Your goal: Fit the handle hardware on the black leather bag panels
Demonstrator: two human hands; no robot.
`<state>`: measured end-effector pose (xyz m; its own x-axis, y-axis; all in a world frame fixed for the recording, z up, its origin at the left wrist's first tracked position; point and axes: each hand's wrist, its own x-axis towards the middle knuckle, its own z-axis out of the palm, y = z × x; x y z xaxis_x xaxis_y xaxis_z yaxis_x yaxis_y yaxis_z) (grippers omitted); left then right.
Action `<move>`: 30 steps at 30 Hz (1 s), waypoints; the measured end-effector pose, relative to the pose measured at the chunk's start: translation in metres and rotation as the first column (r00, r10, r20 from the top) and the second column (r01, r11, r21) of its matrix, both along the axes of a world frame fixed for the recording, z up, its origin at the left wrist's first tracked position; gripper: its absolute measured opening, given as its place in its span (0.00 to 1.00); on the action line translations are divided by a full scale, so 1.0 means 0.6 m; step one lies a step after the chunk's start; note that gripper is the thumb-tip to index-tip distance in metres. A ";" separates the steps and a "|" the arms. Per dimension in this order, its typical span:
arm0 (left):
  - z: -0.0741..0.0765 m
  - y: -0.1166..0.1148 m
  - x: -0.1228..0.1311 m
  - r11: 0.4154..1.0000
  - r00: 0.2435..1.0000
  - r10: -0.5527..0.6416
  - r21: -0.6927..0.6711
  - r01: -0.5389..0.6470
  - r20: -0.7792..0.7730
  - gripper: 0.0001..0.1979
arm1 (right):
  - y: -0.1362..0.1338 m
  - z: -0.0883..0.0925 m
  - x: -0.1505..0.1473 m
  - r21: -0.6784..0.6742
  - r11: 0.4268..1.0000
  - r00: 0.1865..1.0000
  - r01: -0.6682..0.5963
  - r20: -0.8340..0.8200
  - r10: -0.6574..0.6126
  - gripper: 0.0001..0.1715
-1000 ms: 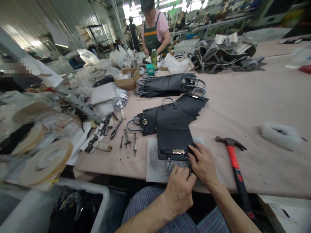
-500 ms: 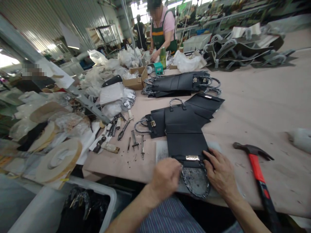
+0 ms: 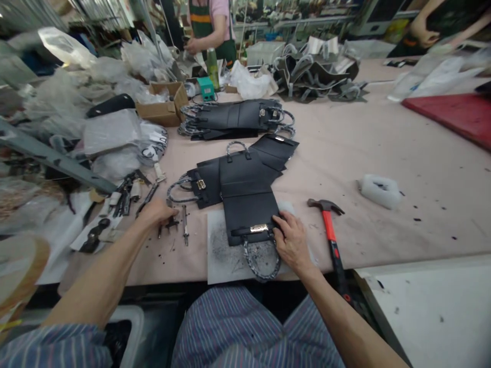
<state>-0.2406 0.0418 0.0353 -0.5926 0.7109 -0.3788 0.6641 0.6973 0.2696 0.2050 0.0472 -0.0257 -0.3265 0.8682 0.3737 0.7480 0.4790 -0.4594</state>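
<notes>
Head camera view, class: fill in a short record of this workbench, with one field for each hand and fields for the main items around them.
left hand: reaches to small metal tools on the table, touching them
right hand: presses flat on black bag panel beside its metal clasp
bag handle: loops over grey mat at the table edge
hammer: red-handled, lying right of that hand
co-worker: stands at the far end

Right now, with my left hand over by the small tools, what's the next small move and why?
Probably close the left hand on the small metal tool under its fingertips and bring it to the black bag panel; the right hand already pins that panel beside its metal clasp.
</notes>
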 end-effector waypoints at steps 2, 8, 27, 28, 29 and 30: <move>0.003 0.008 0.013 0.982 0.999 0.005 -0.188 -0.013 -0.044 0.16 | -0.001 0.002 0.000 -0.003 1.000 1.000 -0.013 0.009 0.013 0.20; 0.006 -0.017 0.021 0.993 0.994 0.106 -0.061 -0.106 -0.003 0.12 | -0.004 0.009 -0.006 -0.022 1.000 0.999 0.007 0.037 -0.006 0.20; -0.034 -0.151 0.276 0.538 0.928 -0.335 0.842 0.044 0.165 0.10 | -0.006 0.019 -0.011 -0.039 0.999 0.996 0.032 0.080 -0.029 0.21; -0.038 -0.154 0.276 0.534 0.926 -0.347 0.843 0.064 0.149 0.10 | -0.006 0.019 -0.010 -0.039 0.999 0.997 0.031 0.077 -0.028 0.21; -0.042 -0.155 0.275 0.530 0.922 -0.359 0.845 0.075 0.144 0.10 | -0.006 0.019 -0.010 -0.036 0.999 0.997 0.030 0.074 -0.027 0.20; -0.045 -0.156 0.274 0.528 0.916 -0.372 0.846 0.078 0.147 0.11 | -0.006 0.019 -0.010 -0.033 0.999 0.997 0.029 0.071 -0.027 0.20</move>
